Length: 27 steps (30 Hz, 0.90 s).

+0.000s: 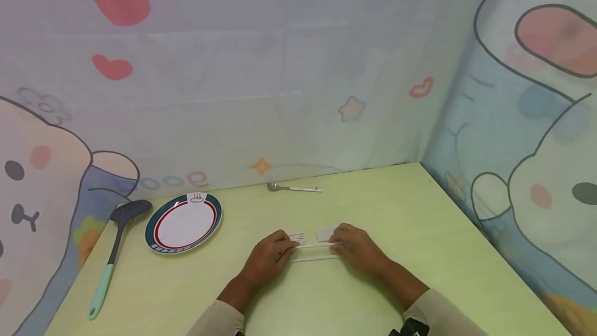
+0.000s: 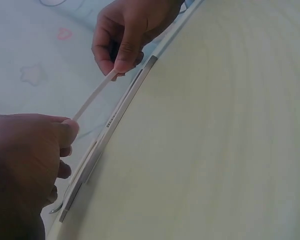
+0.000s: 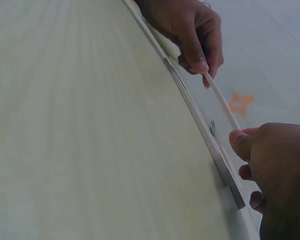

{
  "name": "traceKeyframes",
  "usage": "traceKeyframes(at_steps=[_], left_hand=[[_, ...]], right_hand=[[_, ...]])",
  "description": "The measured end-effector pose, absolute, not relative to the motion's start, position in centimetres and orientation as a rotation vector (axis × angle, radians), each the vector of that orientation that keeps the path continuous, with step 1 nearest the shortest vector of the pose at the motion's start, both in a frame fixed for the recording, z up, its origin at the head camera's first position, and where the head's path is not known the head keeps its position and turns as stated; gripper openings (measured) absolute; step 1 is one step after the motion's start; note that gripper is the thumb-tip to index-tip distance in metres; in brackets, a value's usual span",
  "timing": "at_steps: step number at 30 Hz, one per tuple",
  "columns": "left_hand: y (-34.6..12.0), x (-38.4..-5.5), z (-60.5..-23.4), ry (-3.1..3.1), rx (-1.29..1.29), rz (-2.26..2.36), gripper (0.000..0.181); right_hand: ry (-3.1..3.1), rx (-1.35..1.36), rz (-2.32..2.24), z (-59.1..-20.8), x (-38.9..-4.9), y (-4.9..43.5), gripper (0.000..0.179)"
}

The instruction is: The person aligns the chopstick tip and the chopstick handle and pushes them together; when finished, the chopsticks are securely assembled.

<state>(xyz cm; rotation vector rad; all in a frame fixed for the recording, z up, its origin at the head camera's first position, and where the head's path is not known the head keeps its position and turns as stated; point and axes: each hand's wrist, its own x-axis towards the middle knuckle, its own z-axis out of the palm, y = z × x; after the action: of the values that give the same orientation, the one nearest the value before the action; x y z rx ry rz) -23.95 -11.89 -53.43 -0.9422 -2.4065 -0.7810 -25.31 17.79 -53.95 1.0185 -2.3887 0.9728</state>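
Between my two hands is a thin white strip (image 1: 314,245). The thumb and fingers of my left hand (image 1: 270,254) pinch one end, while my right hand (image 1: 360,248) pinches the other. In the left wrist view the strip (image 2: 92,100) runs slightly bowed from fingertip to fingertip, raised over the table. Beneath the hands, a narrow pale bar (image 3: 195,110) lies flat on the table. Beyond the fingers are white lined pieces, one by the left hand (image 1: 296,237) and one by the right (image 1: 324,234), each partly hidden by a hand.
A white plate (image 1: 186,222) with a dark green and red rim is on the left. Beside it lies a black slotted turner (image 1: 120,227) with a mint handle. A small metal spoon (image 1: 298,188) with a white handle lies near the back edge, before a printed cloth backdrop (image 1: 308,77).
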Motion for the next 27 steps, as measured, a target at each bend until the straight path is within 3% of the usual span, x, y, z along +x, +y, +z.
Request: traceKeyframes(at_steps=[18, 27], left_hand=[[-12.6, -23.9, -53.8, -2.439, -1.004, -0.697, 0.011], [-12.6, -23.8, -53.7, -2.500, -1.008, -0.734, 0.013]], right_hand=[[-2.422, 1.007, 0.987, -54.7, -25.0, 18.6, 0.010], [-2.465, 1.005, 1.000, -55.0, -25.0, 18.8, 0.020]])
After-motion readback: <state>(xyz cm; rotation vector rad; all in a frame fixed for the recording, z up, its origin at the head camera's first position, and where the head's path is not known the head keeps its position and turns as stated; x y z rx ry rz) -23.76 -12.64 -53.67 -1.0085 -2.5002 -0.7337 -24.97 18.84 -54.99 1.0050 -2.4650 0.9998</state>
